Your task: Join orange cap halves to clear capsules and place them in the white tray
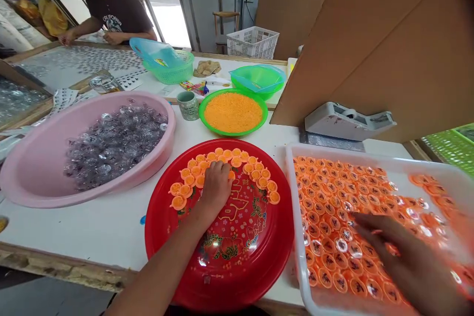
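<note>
My left hand (217, 185) is over the red tray (222, 284), its fingers curled down among small round orange cups (185, 191). The cups stand in an arc on the tray's far half, with orange filling showing inside. One cup shows beside my fingertips; what lies under them is hidden. To the right, my right hand (403, 256) hovers over a white plastic bin (304, 276), fingers stretched out and somewhat blurred. Rows of orange cups with clear tops and dark prints (329, 261) cover much of the bin's floor.
A pink tub (33, 177) of clear domed pieces (122, 138) stands left. Beyond the tray are a green bowl of orange granules (233, 112) and a mug (188, 106). A tape dispenser (348, 121) sits by a cardboard panel (370, 49). Another person (122, 15) works far left.
</note>
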Tool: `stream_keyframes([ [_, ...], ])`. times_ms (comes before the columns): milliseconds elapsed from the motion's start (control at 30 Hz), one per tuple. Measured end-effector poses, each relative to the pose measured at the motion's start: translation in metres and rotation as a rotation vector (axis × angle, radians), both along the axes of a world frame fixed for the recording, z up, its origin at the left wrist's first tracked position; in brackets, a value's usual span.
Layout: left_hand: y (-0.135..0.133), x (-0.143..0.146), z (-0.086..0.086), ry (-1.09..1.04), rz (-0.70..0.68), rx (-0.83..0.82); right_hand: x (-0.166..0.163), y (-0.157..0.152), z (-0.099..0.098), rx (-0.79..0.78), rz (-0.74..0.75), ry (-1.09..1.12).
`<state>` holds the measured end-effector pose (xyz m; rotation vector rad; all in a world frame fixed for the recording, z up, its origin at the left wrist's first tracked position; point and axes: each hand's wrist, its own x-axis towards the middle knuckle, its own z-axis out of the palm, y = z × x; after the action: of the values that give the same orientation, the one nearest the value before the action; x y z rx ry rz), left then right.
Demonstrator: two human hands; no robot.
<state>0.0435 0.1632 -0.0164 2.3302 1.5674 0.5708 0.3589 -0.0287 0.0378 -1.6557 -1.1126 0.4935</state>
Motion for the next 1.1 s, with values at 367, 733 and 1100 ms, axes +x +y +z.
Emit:
stream_keyframes([
  [367, -0.080, -0.067, 0.024, -0.386, -0.114, -0.189, -0.223, 0.055, -0.058, -0.226, 0.370, 0.462],
  [733, -0.098, -0.101, 0.027, -0.661, 0.099, -0.376, -0.234, 0.053, -0.060, -0.212, 0.474, 0.147],
  [1100, -0.086, -0.107, 0.032, -0.923, 0.249, -0.664, -0.262, 0.053, -0.065, -0.194, 0.828, -0.324],
])
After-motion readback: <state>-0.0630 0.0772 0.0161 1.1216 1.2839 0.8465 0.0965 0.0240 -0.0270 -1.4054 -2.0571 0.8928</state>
